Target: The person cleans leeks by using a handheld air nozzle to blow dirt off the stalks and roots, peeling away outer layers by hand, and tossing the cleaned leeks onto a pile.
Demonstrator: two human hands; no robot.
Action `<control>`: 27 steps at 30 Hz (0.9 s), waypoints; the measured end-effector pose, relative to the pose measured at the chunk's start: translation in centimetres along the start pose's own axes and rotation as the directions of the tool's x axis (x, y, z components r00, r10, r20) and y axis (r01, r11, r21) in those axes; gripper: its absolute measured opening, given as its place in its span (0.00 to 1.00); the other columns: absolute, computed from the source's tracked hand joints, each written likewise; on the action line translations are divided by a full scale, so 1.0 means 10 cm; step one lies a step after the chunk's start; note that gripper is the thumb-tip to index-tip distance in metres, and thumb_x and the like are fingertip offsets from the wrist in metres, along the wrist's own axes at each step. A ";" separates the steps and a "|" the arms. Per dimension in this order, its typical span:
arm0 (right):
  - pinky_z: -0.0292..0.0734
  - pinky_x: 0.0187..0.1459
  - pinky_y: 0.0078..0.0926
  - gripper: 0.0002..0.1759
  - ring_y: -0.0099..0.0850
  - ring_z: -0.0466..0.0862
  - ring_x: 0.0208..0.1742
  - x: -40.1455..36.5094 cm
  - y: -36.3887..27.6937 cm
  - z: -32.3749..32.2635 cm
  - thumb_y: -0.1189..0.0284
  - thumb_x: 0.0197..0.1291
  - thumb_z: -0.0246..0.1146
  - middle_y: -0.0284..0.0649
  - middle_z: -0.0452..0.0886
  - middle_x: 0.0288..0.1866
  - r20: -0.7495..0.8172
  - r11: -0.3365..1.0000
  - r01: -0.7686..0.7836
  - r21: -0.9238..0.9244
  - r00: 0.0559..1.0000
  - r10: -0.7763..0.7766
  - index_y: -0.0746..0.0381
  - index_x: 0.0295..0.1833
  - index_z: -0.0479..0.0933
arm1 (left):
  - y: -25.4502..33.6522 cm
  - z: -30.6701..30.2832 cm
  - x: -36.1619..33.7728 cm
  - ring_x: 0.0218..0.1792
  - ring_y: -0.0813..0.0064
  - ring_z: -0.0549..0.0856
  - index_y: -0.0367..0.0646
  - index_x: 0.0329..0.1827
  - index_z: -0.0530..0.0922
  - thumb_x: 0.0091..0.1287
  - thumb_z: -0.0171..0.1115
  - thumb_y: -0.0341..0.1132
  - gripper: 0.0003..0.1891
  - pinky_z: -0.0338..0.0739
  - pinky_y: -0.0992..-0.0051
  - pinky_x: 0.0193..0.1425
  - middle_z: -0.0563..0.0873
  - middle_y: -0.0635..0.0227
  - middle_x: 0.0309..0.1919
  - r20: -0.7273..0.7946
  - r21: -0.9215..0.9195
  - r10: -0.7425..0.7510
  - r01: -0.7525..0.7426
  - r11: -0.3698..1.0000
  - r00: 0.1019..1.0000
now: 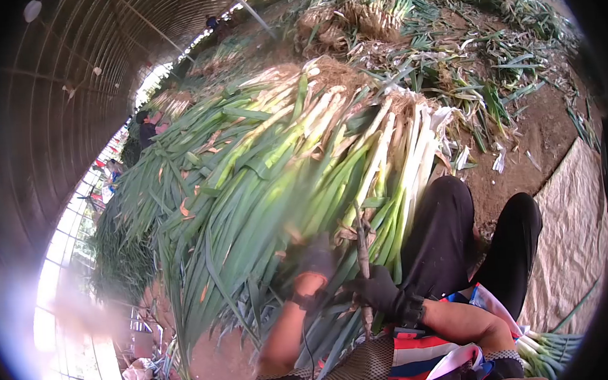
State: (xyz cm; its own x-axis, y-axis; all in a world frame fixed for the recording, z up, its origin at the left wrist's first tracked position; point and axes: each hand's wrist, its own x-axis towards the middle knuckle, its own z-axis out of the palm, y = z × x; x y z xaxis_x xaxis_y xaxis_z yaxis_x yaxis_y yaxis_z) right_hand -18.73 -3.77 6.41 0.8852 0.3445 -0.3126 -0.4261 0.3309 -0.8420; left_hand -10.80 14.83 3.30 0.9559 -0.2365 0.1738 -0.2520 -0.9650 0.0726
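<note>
My left hand (315, 259), in a dark glove, reaches over the green leaves of a big pile of leeks (248, 186). Motion blurs its fingers, so I cannot see whether it holds a leaf. My right hand (376, 290), also gloved in black, is closed around a long, thin greyish-brown stick-like thing (363, 252), which stands up in front of my body. Its upper end lies against a bundle of leeks (412, 141) with white stems and brown roots, right beside my bent knee.
More leeks (370, 12) lie piled at the back, among leaf scraps (484, 60) on bare soil. A pale woven sheet (563, 223) covers the ground at right. Several leeks (550, 349) lie at lower right. Another person (148, 128) is far left, under the arched tunnel roof (94, 56).
</note>
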 end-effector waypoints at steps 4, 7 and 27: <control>0.73 0.23 0.25 0.11 0.25 0.79 0.21 0.04 0.08 -0.04 0.70 0.50 0.67 0.39 0.80 0.20 -0.107 0.998 -0.028 -0.058 0.994 0.022 0.70 0.29 0.81 | -0.05 -0.07 0.12 0.39 0.48 0.82 0.43 0.44 0.78 0.62 0.58 0.49 0.18 0.75 0.55 0.41 0.82 0.50 0.39 0.190 0.020 0.079 -0.084 0.996 0.979; 0.71 0.23 0.25 0.13 0.23 0.77 0.20 -0.16 -0.13 0.08 0.69 0.49 0.69 0.38 0.78 0.18 -0.152 0.983 0.117 -0.138 0.979 -0.138 0.69 0.25 0.78 | 0.16 -0.38 0.53 0.36 0.51 0.81 0.43 0.41 0.79 0.60 0.58 0.40 0.12 0.75 0.58 0.38 0.81 0.52 0.35 -0.034 0.327 0.421 -0.389 0.862 0.906; 0.71 0.24 0.26 0.11 0.24 0.77 0.22 0.33 0.00 -0.21 0.71 0.51 0.63 0.38 0.78 0.22 -0.259 0.985 0.061 -0.162 0.960 -0.102 0.69 0.35 0.77 | 0.22 -0.19 -0.44 0.37 0.48 0.82 0.41 0.45 0.80 0.58 0.59 0.35 0.14 0.75 0.57 0.41 0.83 0.50 0.36 -0.124 -0.176 -0.008 -0.014 0.984 0.992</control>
State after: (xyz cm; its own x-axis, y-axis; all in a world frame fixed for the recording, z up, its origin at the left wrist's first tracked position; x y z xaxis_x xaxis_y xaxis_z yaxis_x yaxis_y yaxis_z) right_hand -15.41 -4.49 4.50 0.9421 0.0690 -0.3281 -0.3353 0.2043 -0.9197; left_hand -15.86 13.92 4.55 0.9319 -0.2128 0.2937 -0.2878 -0.9266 0.2419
